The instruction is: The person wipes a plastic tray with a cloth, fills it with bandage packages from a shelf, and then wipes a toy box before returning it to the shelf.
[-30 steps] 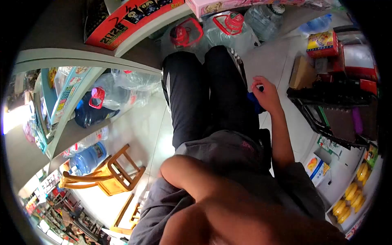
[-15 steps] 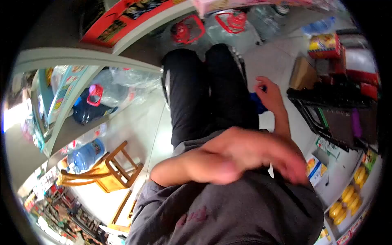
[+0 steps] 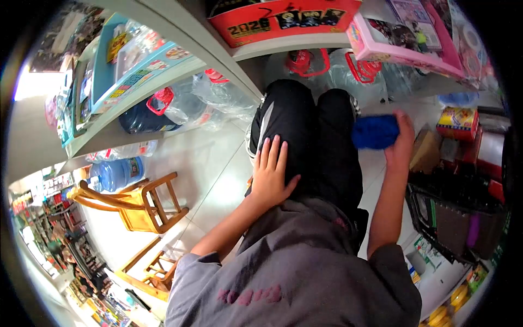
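My left hand [image 3: 271,177] lies flat on the thigh of my black trousers [image 3: 297,128], its fingers spread and nothing in it. To the right of my knees, my right hand [image 3: 402,141] grips a dark blue object [image 3: 375,132] by its right end. The object looks soft and is slightly blurred, so I cannot tell exactly what it is. Behind my knees are large clear bottles with red handles [image 3: 364,70].
A wooden chair [image 3: 136,210] and a blue water bottle [image 3: 120,173] stand at the left. Shelves hold a red box [image 3: 283,24], a pink box [image 3: 403,57] and a light blue box [image 3: 141,71]. At the right are a black crate [image 3: 457,191] and a yellow-red box [image 3: 457,122].
My left hand has moved from in front of my torso down onto my thigh. My right hand has shifted right, and the blue object is now lifted beside my knee. The view has shifted.
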`<action>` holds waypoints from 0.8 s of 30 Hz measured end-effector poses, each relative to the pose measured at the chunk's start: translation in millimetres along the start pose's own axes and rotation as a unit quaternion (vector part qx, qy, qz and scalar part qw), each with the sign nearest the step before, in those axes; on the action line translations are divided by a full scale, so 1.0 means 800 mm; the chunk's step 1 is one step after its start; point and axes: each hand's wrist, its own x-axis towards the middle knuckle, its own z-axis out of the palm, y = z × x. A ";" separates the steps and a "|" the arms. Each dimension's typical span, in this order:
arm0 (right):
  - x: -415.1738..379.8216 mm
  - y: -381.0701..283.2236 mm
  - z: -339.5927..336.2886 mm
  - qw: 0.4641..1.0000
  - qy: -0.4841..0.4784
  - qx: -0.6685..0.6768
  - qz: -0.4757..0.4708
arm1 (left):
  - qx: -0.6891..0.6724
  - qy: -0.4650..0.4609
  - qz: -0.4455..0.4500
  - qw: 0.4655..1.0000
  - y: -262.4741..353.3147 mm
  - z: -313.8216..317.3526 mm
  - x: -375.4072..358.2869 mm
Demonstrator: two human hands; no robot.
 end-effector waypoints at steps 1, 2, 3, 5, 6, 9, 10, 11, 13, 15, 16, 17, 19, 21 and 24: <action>0.000 -0.015 0.034 0.984 -0.031 0.171 0.037 | 0.004 0.004 -0.007 1.000 0.002 0.000 0.011; -0.003 -0.023 0.068 0.937 -0.060 0.337 0.075 | 0.007 0.007 -0.012 1.000 0.002 0.000 0.024; -0.008 -0.021 0.103 0.922 -0.055 0.363 0.123 | 0.012 0.011 -0.018 1.000 0.001 0.000 0.037; -0.024 -0.006 0.167 0.897 -0.067 0.376 0.224 | 0.023 0.019 -0.025 0.999 0.003 -0.001 0.060; -0.026 0.020 0.185 0.886 -0.087 0.362 0.275 | 0.025 0.016 -0.036 0.999 0.005 -0.002 0.072; 0.008 0.118 0.179 0.799 -0.285 0.360 0.388 | 0.033 0.027 -0.046 0.998 0.004 0.002 0.097; 0.007 0.116 0.191 0.831 -0.243 0.331 0.376 | 0.035 0.030 -0.050 0.998 0.003 0.003 0.102; 0.006 0.113 0.202 0.860 -0.199 0.300 0.363 | 0.035 0.035 -0.051 0.997 0.004 0.004 0.104; 0.029 0.103 0.209 0.914 -0.154 0.218 0.305 | 0.036 0.047 -0.053 0.997 0.005 0.001 0.110; 0.056 0.092 0.213 0.980 -0.113 0.014 0.164 | 0.040 0.063 -0.046 0.996 0.003 0.006 0.113; 0.068 0.085 0.217 0.985 -0.124 -0.106 0.060 | 0.039 0.070 -0.044 0.996 0.002 0.006 0.116; 0.080 0.081 0.227 0.971 -0.107 -0.188 -0.106 | 0.036 0.078 -0.046 0.995 -0.001 0.007 0.121; 0.093 0.053 0.247 0.843 -0.063 -0.335 -0.417 | 0.026 0.086 -0.051 0.995 -0.003 0.006 0.130; 0.101 0.040 0.276 0.794 -0.082 -0.378 -0.469 | 0.004 0.094 -0.057 0.994 -0.010 0.006 0.138; 0.120 0.082 0.324 0.734 -0.101 -0.466 -0.484 | -0.002 0.097 -0.065 0.993 -0.007 0.009 0.128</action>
